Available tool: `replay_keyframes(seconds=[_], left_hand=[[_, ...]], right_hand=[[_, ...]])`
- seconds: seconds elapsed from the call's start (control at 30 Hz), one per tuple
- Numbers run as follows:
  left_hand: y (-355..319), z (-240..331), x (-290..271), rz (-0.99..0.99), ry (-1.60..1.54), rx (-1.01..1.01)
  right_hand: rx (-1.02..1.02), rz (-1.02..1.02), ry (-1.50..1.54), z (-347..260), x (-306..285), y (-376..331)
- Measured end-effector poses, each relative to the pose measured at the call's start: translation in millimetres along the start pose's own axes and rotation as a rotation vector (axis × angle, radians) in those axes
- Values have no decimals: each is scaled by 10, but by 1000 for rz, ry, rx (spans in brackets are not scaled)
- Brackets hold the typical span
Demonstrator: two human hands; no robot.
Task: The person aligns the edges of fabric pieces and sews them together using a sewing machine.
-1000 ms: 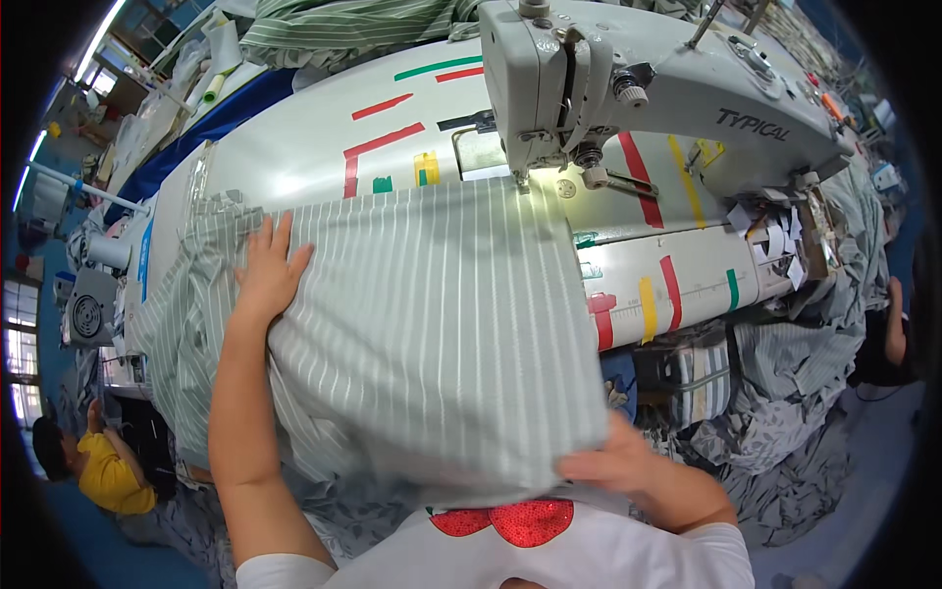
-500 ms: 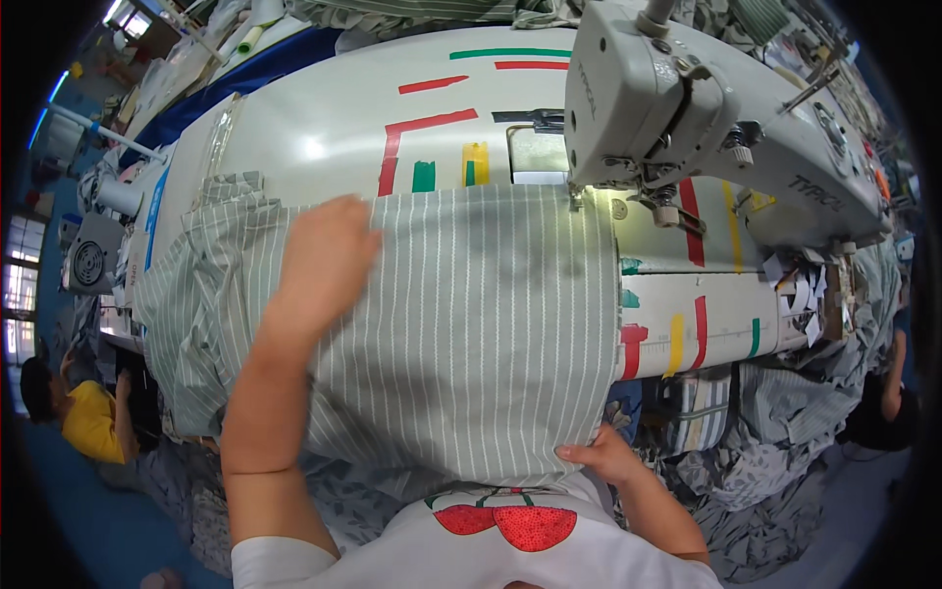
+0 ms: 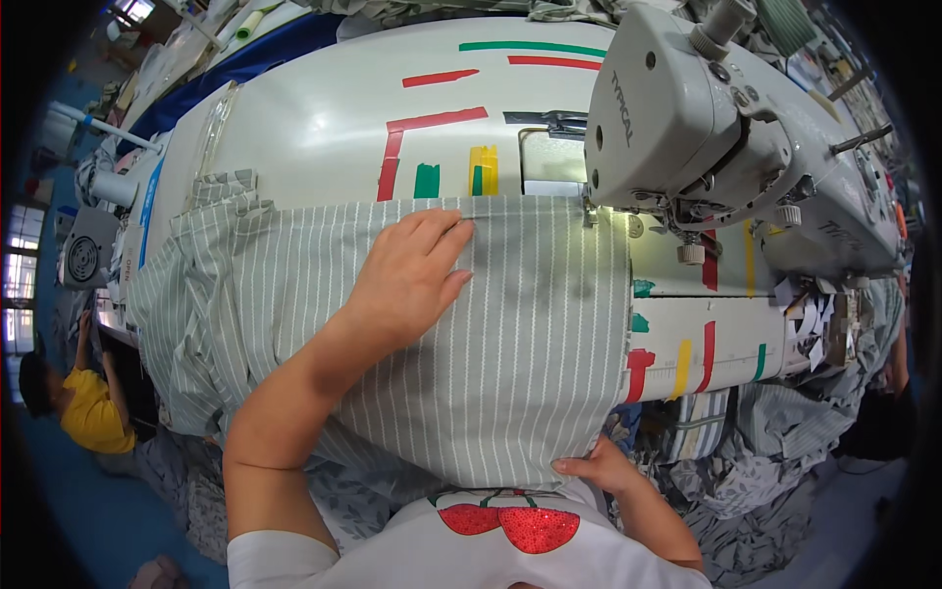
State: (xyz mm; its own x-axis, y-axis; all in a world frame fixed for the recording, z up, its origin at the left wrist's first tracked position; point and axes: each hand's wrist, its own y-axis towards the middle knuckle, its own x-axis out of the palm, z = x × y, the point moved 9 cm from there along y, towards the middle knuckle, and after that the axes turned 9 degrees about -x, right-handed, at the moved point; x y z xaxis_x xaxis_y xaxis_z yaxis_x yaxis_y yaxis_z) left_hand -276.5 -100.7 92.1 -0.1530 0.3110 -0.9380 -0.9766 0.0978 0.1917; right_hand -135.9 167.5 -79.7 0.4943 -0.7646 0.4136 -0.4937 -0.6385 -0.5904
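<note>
Grey-green fabric with white stripes [image 3: 510, 334] lies spread over the white sewing table [image 3: 294, 128] and hangs toward my body. Its far edge runs under the presser foot [image 3: 590, 208] of the sewing machine [image 3: 667, 118]. My left hand [image 3: 412, 275] lies flat on the cloth near that far edge, fingers stretched out, left of the needle area. At the near right corner my right hand [image 3: 601, 466] pinches the fabric's edge, thumb on top and the fingers partly hidden beneath. On the left the cloth is bunched in folds [image 3: 196, 304].
Coloured tape strips [image 3: 437, 118] mark the table. A box of paper scraps [image 3: 810, 319] sits at its right end. Piles of patterned fabric [image 3: 746, 471] lie below right. A person in a yellow top [image 3: 95, 407] is at far left, beside a fan-like grey unit [image 3: 86, 260].
My left hand has moved right along the fabric's far edge and flattened onto it. My right hand still holds the near corner. The view has shifted slightly.
</note>
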Motion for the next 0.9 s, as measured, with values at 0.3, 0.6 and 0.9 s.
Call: replay_keyframes(seconds=[0.3, 0.6, 0.9], left_hand=[[589, 824, 337, -251, 99, 241], [739, 1087, 497, 43, -189, 661], [656, 935, 409, 208, -94, 584]], right_hand=[[-207, 171, -59, -163, 18, -245], [-596, 65, -707, -960, 425, -742], [-1001, 529, -870, -1677, 91, -795]])
